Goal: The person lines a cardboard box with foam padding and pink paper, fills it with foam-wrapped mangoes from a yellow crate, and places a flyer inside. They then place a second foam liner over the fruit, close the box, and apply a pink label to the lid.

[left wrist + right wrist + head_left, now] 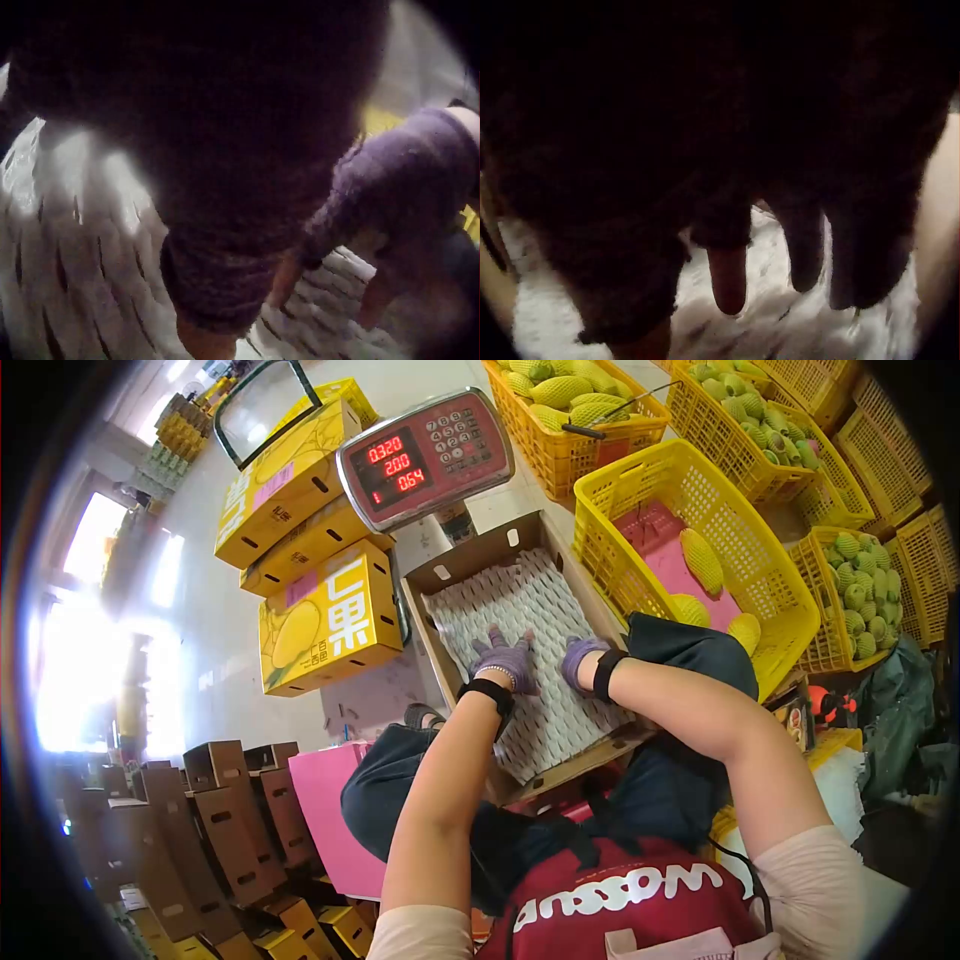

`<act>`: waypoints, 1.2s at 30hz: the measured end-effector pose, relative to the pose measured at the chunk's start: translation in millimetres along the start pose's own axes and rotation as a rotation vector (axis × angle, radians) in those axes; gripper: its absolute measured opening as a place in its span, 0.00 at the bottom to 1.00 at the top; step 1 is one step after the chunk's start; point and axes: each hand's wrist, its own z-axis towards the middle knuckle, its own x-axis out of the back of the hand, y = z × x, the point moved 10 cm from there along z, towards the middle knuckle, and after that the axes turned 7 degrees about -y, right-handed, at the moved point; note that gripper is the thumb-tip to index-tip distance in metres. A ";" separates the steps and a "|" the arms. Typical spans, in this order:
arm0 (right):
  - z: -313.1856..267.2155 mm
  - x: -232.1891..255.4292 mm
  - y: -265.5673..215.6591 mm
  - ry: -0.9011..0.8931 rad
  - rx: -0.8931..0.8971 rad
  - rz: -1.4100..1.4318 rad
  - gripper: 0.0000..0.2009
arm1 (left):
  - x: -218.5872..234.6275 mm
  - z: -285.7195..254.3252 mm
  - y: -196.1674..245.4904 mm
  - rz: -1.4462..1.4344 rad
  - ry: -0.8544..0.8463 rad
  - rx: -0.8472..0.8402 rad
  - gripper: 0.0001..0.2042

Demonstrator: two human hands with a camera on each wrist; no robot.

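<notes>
A brown cardboard box (455,568) lies open in front of me, lined with a white slit padding sheet (555,725). My left hand (507,661), in a purple glove with bare fingertips, lies on the middle of the sheet with its fingers spread. Close to the box's right wall, my right hand (583,658) in a matching glove also touches the padding. Its fingers (727,281) point straight down onto the sheet in the right wrist view. Neither hand holds anything. In the left wrist view the slits in the padding show around the dark glove.
A scale display (425,458) with red digits stands beyond the box. To the right, a yellow crate (755,530) holds several net-wrapped mangoes (702,560). Printed yellow cartons (335,622) are stacked on the left. Brown boxes (235,840) stand at the lower left.
</notes>
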 end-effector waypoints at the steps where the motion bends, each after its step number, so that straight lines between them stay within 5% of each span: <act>1: -1.2 1.6 -8.8 0.006 0.065 -0.126 0.15 | 0.8 -0.5 -1.1 -0.004 0.007 0.002 0.56; 5: -27.9 14.1 -3.8 -0.045 0.032 0.176 0.19 | 1.7 -10.5 -3.3 -0.046 0.028 -0.047 0.50; 9: -131.3 88.3 32.5 0.710 -0.201 0.231 0.08 | -0.2 -5.5 -13.4 -0.069 0.128 -0.139 0.49; 11: -147.6 57.5 63.9 0.667 -0.444 0.338 0.09 | 0.5 -13.8 -8.7 -0.057 0.106 -0.140 0.46; 12: -137.7 42.3 59.6 0.390 -0.307 0.471 0.13 | -0.1 -15.5 -7.6 -0.053 0.089 -0.129 0.45; 16: -98.2 13.5 48.3 0.597 -0.104 0.502 0.14 | -9.3 -5.8 -23.2 -0.060 0.004 -0.054 0.40; 20: -119.3 39.3 22.2 0.511 -0.354 0.500 0.13 | -16.4 -6.9 -42.5 0.039 -0.006 -0.019 0.41; 22: -141.6 85.1 -14.6 1.076 -0.230 0.137 0.14 | -10.4 -27.1 -34.2 0.022 0.005 0.007 0.41; 23: -103.5 77.3 -25.6 0.774 -0.032 0.333 0.20 | -8.9 -36.2 -30.7 0.014 0.008 0.025 0.41; 25: -69.2 65.9 -46.8 0.540 0.117 0.433 0.25 | -13.5 -24.1 -33.7 0.002 0.001 0.026 0.42; 28: -22.0 12.6 -36.9 0.033 -0.090 0.364 0.36 | -7.9 -9.4 -37.5 0.042 0.128 -0.122 0.40; 29: -10.3 6.1 -36.9 0.051 -0.135 0.281 0.38 | -10.5 -10.6 -53.1 0.030 0.123 -0.111 0.40; 31: 33.8 -22.1 -23.9 0.138 -0.240 0.555 0.39 | 31.1 -78.3 -61.6 -0.335 0.420 -0.471 0.32; 33: -13.1 9.1 -44.7 0.095 -0.171 0.252 0.36 | 56.2 -172.6 -111.8 -0.725 0.621 -0.551 0.24; 35: -14.6 11.9 -47.4 0.129 -0.173 0.275 0.37 | 47.9 -239.5 -191.8 -1.124 0.886 -0.526 0.19; 36: -21.2 18.2 -49.5 0.113 -0.146 0.234 0.37 | 26.7 -250.6 -247.9 -1.227 1.001 -0.374 0.14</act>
